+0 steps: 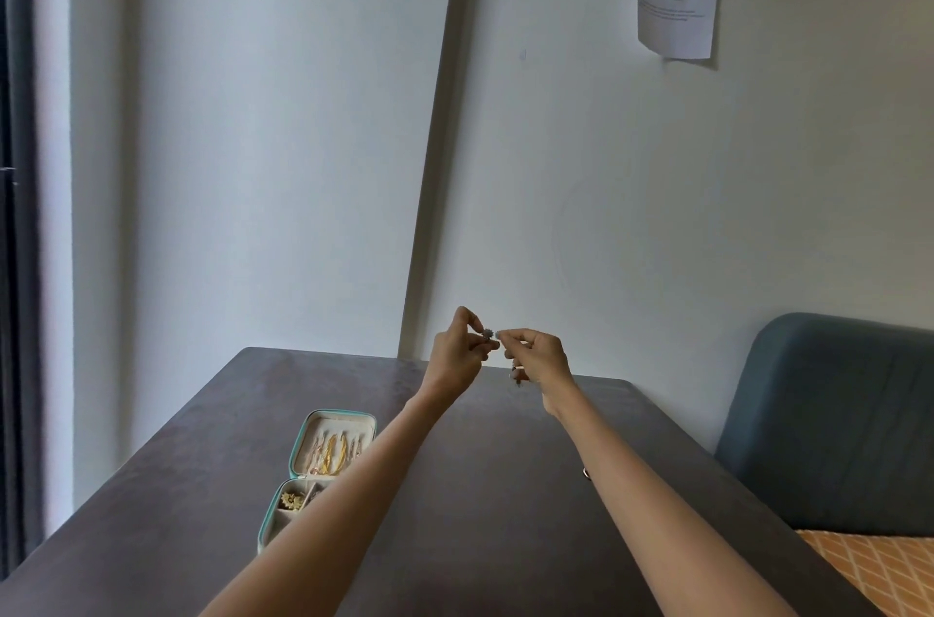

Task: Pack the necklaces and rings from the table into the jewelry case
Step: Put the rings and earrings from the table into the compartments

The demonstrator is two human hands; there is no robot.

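While jewelry case (323, 465) lay open on table (505, 490), already part-filled: left hand (457, 351) and right hand (535, 356) raised, each pinching small flower-shaped piece (488, 333); packing judged unfinished.

Both arms raised above the table (202, 490); left hand (455, 353) and right hand (538, 356) pinch a small flower-shaped ring (487, 333) between fingertips. Open jewelry case (303, 434) lies lower left, holding gold necklaces (333, 455).

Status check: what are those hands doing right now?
Left hand pinches flower-shaped ring. Right hand pinches jewelry too. Jewelry case open. Nothing blocking.
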